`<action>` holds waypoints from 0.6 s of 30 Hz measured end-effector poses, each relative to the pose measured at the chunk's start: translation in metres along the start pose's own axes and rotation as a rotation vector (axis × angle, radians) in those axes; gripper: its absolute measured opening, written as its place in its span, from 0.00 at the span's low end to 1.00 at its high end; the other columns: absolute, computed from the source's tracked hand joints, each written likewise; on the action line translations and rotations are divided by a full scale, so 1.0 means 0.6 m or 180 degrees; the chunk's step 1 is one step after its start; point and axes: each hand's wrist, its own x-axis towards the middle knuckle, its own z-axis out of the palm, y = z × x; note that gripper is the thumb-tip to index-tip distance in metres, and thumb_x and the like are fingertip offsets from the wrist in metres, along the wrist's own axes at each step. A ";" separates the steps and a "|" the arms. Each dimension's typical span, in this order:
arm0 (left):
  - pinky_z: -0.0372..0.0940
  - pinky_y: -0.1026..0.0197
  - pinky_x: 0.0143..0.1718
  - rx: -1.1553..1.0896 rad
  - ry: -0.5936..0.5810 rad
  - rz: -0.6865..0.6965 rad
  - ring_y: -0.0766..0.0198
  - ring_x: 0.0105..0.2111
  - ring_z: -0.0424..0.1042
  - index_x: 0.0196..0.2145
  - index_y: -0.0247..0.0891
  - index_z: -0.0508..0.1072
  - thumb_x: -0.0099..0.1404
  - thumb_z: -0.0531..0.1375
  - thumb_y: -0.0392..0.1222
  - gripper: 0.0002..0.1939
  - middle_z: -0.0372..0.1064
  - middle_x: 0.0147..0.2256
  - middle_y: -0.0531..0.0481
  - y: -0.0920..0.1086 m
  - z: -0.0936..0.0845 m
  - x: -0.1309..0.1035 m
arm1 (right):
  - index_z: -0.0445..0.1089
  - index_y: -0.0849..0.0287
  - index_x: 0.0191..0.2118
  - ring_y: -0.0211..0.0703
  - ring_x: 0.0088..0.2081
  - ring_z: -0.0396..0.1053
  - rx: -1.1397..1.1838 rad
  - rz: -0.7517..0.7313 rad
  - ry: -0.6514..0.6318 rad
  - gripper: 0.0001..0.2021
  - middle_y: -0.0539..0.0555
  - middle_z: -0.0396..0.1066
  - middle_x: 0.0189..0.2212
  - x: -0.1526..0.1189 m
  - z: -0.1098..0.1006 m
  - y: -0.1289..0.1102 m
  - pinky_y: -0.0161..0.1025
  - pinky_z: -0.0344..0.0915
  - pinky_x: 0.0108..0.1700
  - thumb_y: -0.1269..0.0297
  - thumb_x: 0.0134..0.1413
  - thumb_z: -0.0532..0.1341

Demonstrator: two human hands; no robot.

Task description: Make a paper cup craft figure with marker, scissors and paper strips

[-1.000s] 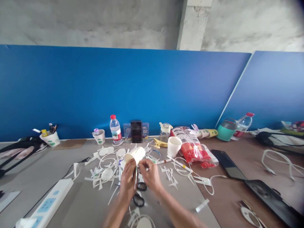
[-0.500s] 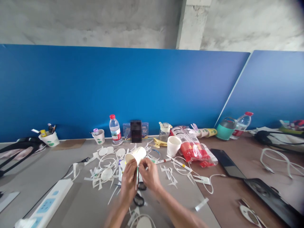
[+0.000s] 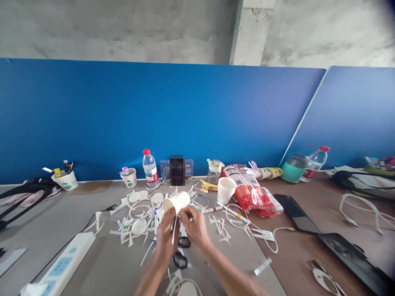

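Observation:
A white paper cup [image 3: 181,200] lies on its side above the table, its mouth turned to the left. My left hand [image 3: 167,230] is closed around its near, lower side. The fingers of my right hand [image 3: 194,223] are pinched together at the cup's lower edge, by the top of a thin white strip [image 3: 174,231]. That strip hangs down between my hands; the fingertips hide whether it is joined to the cup. Black-handled scissors [image 3: 180,260] lie on the table just below my hands, their blades mostly hidden.
White paper scraps and discs [image 3: 138,225] litter the table to the left. Behind stand a water bottle [image 3: 150,169], a glass jar [image 3: 214,172] and another white cup [image 3: 226,190]. A red-and-white plastic bag [image 3: 248,187] lies to the right, a power strip [image 3: 63,265] at front left.
The thin strip between my hands has swung slightly left and now shows its white face. Both hands and the cup stay almost in place.

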 end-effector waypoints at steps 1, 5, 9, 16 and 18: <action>0.66 0.49 0.49 0.0062 0.0067 0.0099 0.51 0.49 0.71 0.42 0.40 0.74 0.65 0.52 0.43 0.13 0.74 0.44 0.39 -0.005 0.001 -0.001 | 0.65 0.58 0.21 0.39 0.24 0.66 -0.0002 0.0015 -0.0018 0.07 0.49 0.68 0.20 0.000 0.000 -0.002 0.33 0.61 0.28 0.69 0.45 0.53; 0.66 0.45 0.49 0.0147 0.0137 0.0294 0.50 0.50 0.70 0.43 0.41 0.74 0.64 0.53 0.38 0.13 0.74 0.44 0.39 -0.016 0.005 -0.006 | 0.63 0.58 0.21 0.39 0.24 0.65 -0.0052 0.0089 -0.0022 0.06 0.49 0.67 0.19 -0.003 -0.002 -0.011 0.33 0.60 0.28 0.69 0.43 0.53; 0.65 0.45 0.51 0.0068 0.0053 0.0261 0.50 0.51 0.70 0.44 0.41 0.74 0.65 0.52 0.38 0.14 0.74 0.44 0.40 -0.007 0.004 -0.006 | 0.60 0.57 0.20 0.38 0.23 0.62 -0.0184 0.0089 0.0026 0.06 0.48 0.64 0.18 -0.003 -0.003 -0.014 0.33 0.58 0.27 0.70 0.42 0.52; 0.67 0.52 0.46 -0.0374 -0.0164 -0.0340 0.52 0.46 0.73 0.41 0.37 0.75 0.65 0.53 0.45 0.14 0.74 0.42 0.40 0.021 -0.002 0.003 | 0.56 0.56 0.19 0.37 0.22 0.59 -0.0345 0.0009 0.0043 0.06 0.46 0.60 0.17 0.000 -0.005 -0.012 0.32 0.54 0.25 0.70 0.41 0.51; 0.67 0.54 0.44 -0.0529 -0.0207 -0.0536 0.52 0.43 0.74 0.41 0.36 0.75 0.64 0.54 0.47 0.15 0.75 0.40 0.41 0.024 -0.004 0.004 | 0.55 0.56 0.19 0.37 0.22 0.59 -0.0341 -0.0029 0.0038 0.06 0.46 0.59 0.17 0.001 -0.007 -0.012 0.32 0.53 0.25 0.69 0.41 0.51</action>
